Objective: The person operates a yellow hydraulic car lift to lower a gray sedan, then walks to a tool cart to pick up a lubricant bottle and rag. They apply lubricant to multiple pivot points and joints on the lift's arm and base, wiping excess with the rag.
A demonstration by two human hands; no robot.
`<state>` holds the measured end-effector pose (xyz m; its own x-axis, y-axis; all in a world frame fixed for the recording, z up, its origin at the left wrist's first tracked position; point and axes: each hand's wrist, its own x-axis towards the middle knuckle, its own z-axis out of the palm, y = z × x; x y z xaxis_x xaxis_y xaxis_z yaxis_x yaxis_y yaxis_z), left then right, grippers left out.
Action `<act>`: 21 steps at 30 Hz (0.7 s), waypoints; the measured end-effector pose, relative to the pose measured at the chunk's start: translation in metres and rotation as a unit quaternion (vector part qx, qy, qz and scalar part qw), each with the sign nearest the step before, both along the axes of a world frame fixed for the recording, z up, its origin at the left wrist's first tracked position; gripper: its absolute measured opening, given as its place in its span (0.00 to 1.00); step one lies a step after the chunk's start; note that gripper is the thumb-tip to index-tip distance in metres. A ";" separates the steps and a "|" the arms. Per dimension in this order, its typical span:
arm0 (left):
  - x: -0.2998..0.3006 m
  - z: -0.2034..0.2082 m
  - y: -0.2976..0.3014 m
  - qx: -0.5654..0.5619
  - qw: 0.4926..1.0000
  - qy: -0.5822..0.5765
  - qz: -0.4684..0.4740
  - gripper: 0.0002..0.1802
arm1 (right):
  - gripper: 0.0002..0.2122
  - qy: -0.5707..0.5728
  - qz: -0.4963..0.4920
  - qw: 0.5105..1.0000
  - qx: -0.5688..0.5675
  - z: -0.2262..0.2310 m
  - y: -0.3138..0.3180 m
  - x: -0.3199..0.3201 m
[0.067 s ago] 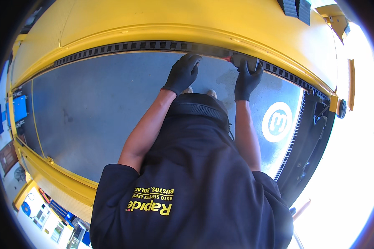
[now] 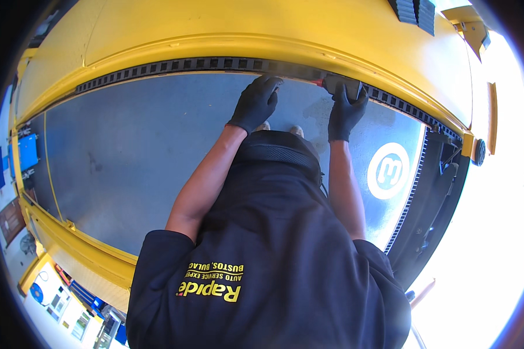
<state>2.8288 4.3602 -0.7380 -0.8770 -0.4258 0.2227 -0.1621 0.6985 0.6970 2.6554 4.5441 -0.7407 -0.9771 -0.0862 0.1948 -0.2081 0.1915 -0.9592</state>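
My right hand [image 2: 348, 113], in a black glove, grips a dark, block-shaped thing with a red end [image 2: 334, 85]; its exact kind does not show. That thing lies against a black slotted strip [image 2: 209, 63], which runs along the foot of a yellow panel [image 2: 215, 26]. Also gloved in black, my left hand [image 2: 257, 102] is at the same strip, a short way to the left. Its fingers are curled together, and anything inside them is hidden. Between the hands, a stretch of the strip looks smeared and dark.
Below my hands spreads a grey-blue floor [image 2: 128, 151] with a round white mark [image 2: 388, 171] at right. A yellow beam [image 2: 81, 247] crosses the lower left. Dark machinery [image 2: 434, 198] stands along the right edge, and black ribbed pads [image 2: 414, 14] sit at the top.
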 end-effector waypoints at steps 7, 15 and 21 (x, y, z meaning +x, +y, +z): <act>0.000 -0.005 -0.004 -0.001 1.000 -0.006 -0.008 0.19 | 0.20 -0.051 -0.021 0.997 -0.060 0.003 0.007 -0.002; 0.000 -0.005 -0.002 -0.003 1.000 0.009 -0.005 0.20 | 0.19 -0.031 -0.005 0.999 -0.042 0.001 -0.007 0.006; 0.000 -0.001 -0.001 0.017 1.000 -0.005 -0.007 0.21 | 0.19 -0.036 0.004 0.998 -0.055 0.001 -0.007 0.006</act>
<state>2.8289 4.3588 -0.7387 -0.8846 -0.4215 0.1996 -0.1600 0.6763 0.7191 2.6614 4.5369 -0.7396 -0.9882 -0.0766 0.1327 -0.1389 0.0822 -0.9869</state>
